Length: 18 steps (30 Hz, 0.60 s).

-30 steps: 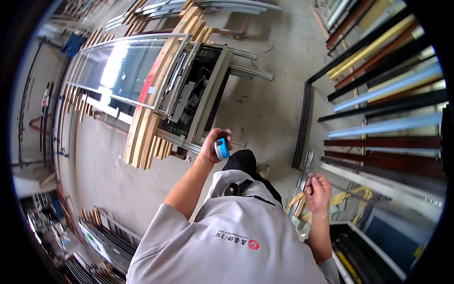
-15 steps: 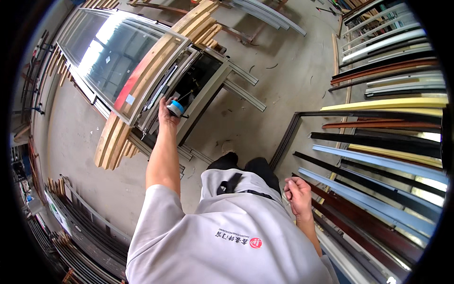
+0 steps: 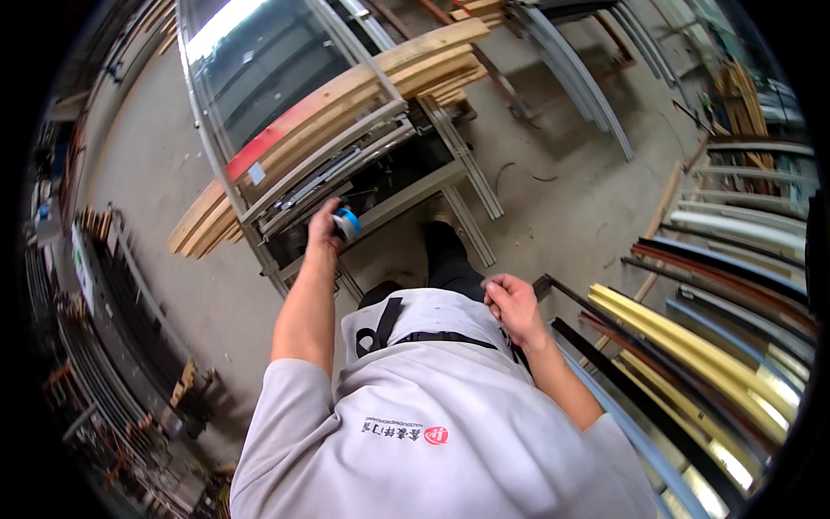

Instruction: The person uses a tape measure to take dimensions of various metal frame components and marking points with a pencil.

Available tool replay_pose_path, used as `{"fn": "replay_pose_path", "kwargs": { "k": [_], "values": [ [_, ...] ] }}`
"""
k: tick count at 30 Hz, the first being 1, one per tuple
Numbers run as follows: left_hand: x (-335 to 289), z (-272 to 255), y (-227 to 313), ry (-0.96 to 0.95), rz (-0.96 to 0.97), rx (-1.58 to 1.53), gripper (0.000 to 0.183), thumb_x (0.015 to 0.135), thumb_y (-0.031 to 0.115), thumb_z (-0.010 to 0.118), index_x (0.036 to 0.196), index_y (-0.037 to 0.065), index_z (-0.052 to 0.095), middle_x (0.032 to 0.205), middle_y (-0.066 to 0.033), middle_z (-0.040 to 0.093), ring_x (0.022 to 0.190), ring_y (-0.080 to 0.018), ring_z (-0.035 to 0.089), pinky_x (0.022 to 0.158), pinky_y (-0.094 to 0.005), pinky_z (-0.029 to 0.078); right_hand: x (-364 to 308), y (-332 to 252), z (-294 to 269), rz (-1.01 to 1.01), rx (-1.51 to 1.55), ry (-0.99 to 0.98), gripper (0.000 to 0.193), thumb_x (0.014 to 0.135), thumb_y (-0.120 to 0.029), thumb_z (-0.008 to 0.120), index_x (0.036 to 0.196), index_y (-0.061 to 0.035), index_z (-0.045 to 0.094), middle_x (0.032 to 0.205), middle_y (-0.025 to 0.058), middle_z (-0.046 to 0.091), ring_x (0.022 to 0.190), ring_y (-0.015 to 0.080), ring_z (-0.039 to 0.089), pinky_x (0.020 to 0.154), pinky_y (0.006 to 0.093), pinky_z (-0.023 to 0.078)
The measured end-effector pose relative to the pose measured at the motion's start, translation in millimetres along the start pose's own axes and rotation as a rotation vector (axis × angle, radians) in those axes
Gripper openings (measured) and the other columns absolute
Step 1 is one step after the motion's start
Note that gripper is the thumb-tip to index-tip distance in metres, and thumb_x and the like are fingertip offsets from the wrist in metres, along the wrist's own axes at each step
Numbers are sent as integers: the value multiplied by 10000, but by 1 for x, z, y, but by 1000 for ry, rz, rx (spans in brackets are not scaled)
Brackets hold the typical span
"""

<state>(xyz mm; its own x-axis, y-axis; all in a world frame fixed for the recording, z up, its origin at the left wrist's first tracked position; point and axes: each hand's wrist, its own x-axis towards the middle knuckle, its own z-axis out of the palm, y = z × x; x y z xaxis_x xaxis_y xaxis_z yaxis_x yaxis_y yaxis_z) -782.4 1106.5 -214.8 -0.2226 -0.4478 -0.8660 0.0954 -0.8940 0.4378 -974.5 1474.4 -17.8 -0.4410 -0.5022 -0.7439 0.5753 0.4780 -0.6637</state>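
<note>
Lining your far left: long dark profiles [image 3: 130, 303], bundled side by side, ends too blurred to count. Next, a glazed frame [image 3: 285, 69] lying across pale timber beams [image 3: 363, 95]. One beam shows a red stretch [image 3: 277, 131], with a white label [image 3: 257, 173] near its lower end.

Your left hand [image 3: 323, 227] sits below the beams. Grip: fingers wrapped round a roundish blue-and-white object [image 3: 348, 224], pressed on its side, blue part uppermost. Cannot tell whether it is a container, nor whether it touches anything besides your hand.

Just beyond it, the bench [image 3: 406, 200]: grey rails round a dark well [image 3: 389, 173]. Contents of the well: small bits, too dim to name. Long pale strips [image 3: 324, 170] run along its left side. Metal bars [image 3: 467, 164] stick out past the bench's right end, above the grey floor [image 3: 553, 195].

Your right hand [image 3: 513, 309] is at your waist, near the black belt [image 3: 445, 337]. Fingers curled in toward the thumb; cannot tell whether that grip pinches anything.

Far right: long coloured profiles [image 3: 696, 348], yellow, black, brown, pale blue and white, ranged side by side.
</note>
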Motion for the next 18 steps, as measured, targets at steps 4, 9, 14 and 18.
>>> {"fn": "replay_pose_path", "kwargs": {
  "k": [4, 9, 14, 18],
  "values": [
    [-71, 39, -18, -140, -57, 214, 214, 958, 273, 651, 959, 60, 675, 783, -73, 683, 637, -193, 662, 585, -337, 550, 82, -46, 22, -37, -244, -209, 217, 974, -191, 644, 1029, 14, 689, 783, 31, 653, 666, 83, 570, 598, 259, 469],
    [-144, 102, -16, -219, -50, 186, 233, 1005, 244, 585, 941, 34, 664, 803, -61, 684, 657, -162, 679, 587, -296, 555, 145, -75, 96, -318, -481, -383, 342, 935, -234, 699, 1116, 46, 626, 809, 136, 686, 744, 193, 664, 704, 338, 533],
    [-127, 90, -18, -170, 34, 115, 250, 1011, 282, 561, 1012, 51, 655, 784, -62, 689, 657, -168, 673, 616, -295, 571, 184, -86, 130, -364, -504, -501, 189, 899, -97, 668, 1013, 47, 622, 828, 103, 680, 762, 169, 655, 701, 319, 531],
    [-87, 74, 1, 79, 153, -3, 342, 977, 301, 547, 1148, 29, 662, 898, -136, 732, 742, -219, 678, 649, -369, 566, 238, -104, 150, -244, -435, -367, 187, 837, -104, 676, 948, 46, 668, 775, 110, 691, 697, 187, 655, 657, 336, 528]
  ]
}}
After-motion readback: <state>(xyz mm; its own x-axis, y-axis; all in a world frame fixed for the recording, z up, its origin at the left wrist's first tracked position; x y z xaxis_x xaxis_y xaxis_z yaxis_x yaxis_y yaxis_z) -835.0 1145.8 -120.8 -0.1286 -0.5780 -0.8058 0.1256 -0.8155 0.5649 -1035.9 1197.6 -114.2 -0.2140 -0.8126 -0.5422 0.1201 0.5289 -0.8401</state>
